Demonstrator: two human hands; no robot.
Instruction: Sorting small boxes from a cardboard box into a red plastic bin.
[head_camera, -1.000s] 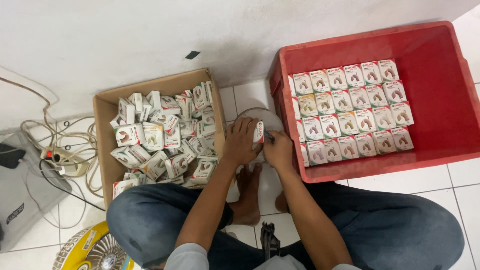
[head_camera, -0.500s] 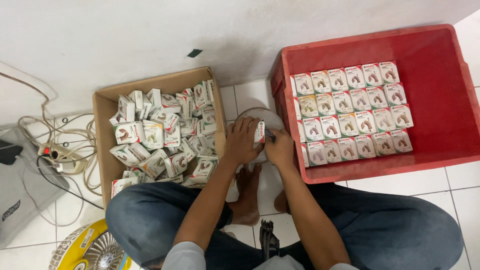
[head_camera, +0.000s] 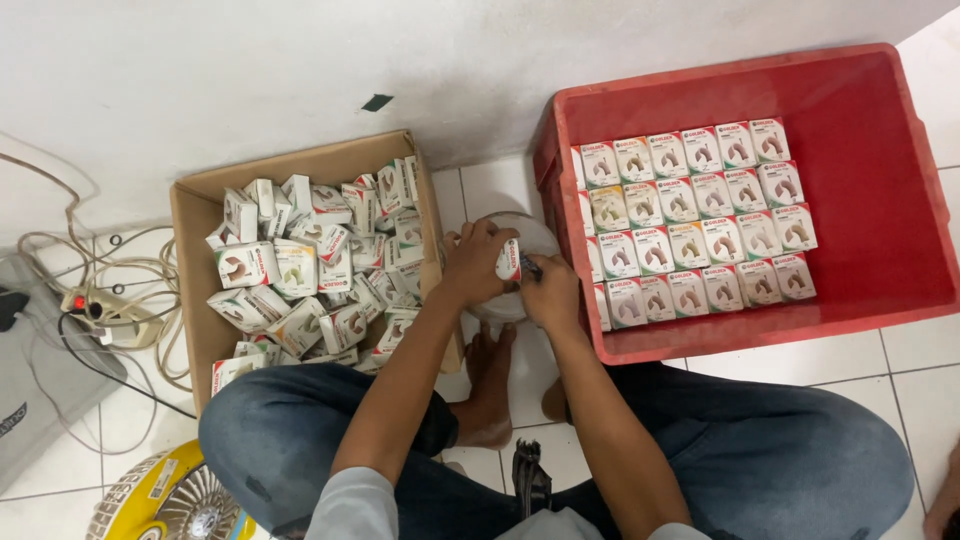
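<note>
My left hand (head_camera: 472, 265) holds a small white carton (head_camera: 508, 260) with a red band, upright between the two containers. My right hand (head_camera: 552, 292) pinches a small dark object against the carton's side; what it is I cannot tell. Both hands hover over a round clear lid or bowl (head_camera: 520, 236) on the tiled floor. To the left, a cardboard box (head_camera: 196, 210) holds a loose heap of the same white cartons (head_camera: 315, 265). To the right, a red plastic crate (head_camera: 880, 180) contains neat rows of cartons (head_camera: 690, 220) lying face up.
I sit cross-legged in blue jeans, bare feet (head_camera: 487, 385) between the containers. A white wall runs along the top. At the far left lie a power strip (head_camera: 95, 305) with tangled white cables and a grey device (head_camera: 25, 400). A yellow fan (head_camera: 170, 500) sits at bottom left.
Both hands stay over the round lid with the carton; only slight shifts of the fingers and of the camera are visible.
</note>
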